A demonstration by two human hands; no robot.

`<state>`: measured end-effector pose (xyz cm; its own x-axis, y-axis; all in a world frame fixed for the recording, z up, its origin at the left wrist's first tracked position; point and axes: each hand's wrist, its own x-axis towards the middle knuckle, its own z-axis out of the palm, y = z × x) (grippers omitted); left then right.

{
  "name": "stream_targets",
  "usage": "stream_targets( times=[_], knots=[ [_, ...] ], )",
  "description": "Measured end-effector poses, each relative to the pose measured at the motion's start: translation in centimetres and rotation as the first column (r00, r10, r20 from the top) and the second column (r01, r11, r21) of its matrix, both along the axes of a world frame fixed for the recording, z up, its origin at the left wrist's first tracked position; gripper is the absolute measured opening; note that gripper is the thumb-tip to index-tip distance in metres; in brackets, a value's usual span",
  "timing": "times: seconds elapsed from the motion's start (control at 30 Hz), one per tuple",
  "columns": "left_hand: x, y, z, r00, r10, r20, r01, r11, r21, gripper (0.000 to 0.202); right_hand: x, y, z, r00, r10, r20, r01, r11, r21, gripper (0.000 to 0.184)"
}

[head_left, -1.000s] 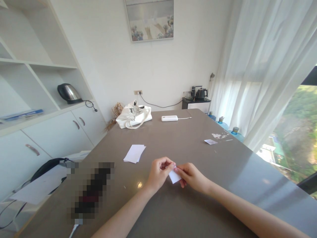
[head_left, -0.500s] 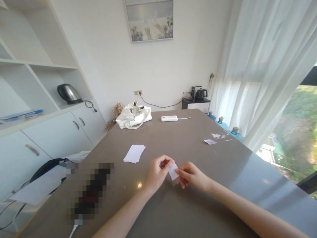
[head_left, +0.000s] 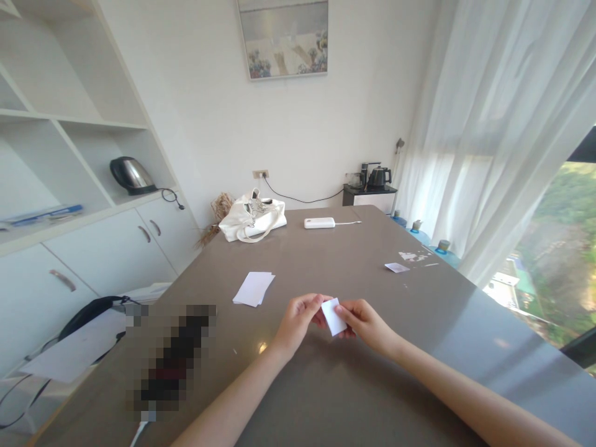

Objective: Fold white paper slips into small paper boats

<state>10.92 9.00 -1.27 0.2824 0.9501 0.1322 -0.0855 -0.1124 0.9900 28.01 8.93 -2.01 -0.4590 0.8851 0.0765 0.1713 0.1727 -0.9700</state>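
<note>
A small white folded paper (head_left: 333,315) is held just above the grey-brown table (head_left: 326,397), near its middle. My left hand (head_left: 298,320) pinches the paper's upper left edge with fingers curled. My right hand (head_left: 367,323) pinches its right side with thumb and forefinger. Both forearms reach in from the bottom of the view.
A stack of white paper sheets (head_left: 254,288) lies left of my hands. Paper scraps (head_left: 397,267) lie at the right. A white handbag (head_left: 251,216) and a white power bank (head_left: 319,222) sit at the far end. A blurred dark object (head_left: 170,360) stands at the near left.
The paper has turned from hanging below my fingertips to facing up between both hands. My hands have risen slightly and stay together.
</note>
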Motion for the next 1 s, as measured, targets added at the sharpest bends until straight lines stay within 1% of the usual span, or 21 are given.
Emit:
stream_targets(
  times=[0.13,0.23,0.3,0.37,0.43,0.47,0.53,0.7,0.87,1.0],
  knots=[
    [-0.3,0.2,-0.3,0.999,-0.047,0.020,0.047,0.999,0.024,0.041,-0.1,0.3,0.1,0.995,0.033,-0.097,-0.039,0.997,-0.066,0.054],
    [-0.2,0.2,-0.4,0.998,-0.053,0.017,0.052,0.997,0.050,0.037,-0.1,0.4,0.1,0.992,0.036,-0.120,-0.043,0.997,-0.057,0.053],
    [-0.2,0.2,-0.3,1.000,-0.025,-0.001,0.025,0.998,0.065,0.034,0.0,0.5,0.0,0.994,-0.009,-0.113,0.009,1.000,-0.006,0.046],
    [-0.2,0.2,-0.2,1.000,-0.012,-0.009,0.013,0.998,0.069,0.033,0.1,0.6,0.0,0.987,-0.089,-0.130,0.095,0.995,0.036,0.039],
    [-0.2,0.1,-0.1,0.999,-0.039,0.010,0.038,0.997,0.061,0.033,0.1,0.6,0.1,0.974,-0.156,-0.167,0.164,0.986,0.034,0.036],
    [-0.2,0.1,-0.2,0.998,-0.059,0.023,0.058,0.997,0.054,0.033,0.1,0.6,0.2,0.968,-0.172,-0.182,0.179,0.984,0.021,0.036],
    [-0.2,0.1,-0.3,0.996,-0.081,0.043,0.079,0.996,0.043,0.033,0.1,0.6,0.4,0.964,-0.173,-0.201,0.174,0.985,-0.016,0.037],
    [-0.1,0.1,-0.6,0.998,-0.053,0.027,0.051,0.997,0.064,0.033,0.0,0.3,0.6,0.955,-0.154,-0.254,0.129,0.985,-0.112,0.038],
    [0.2,0.0,-0.7,1.000,-0.028,-0.001,0.028,0.993,0.116,0.036,-0.2,0.0,1.0,0.959,-0.131,-0.251,0.108,0.989,-0.104,0.041],
    [0.2,0.0,-0.8,0.999,-0.044,0.003,0.043,0.994,0.104,0.038,-0.1,-0.2,1.2,0.966,-0.107,-0.235,0.092,0.993,-0.075,0.040]
  ],
)
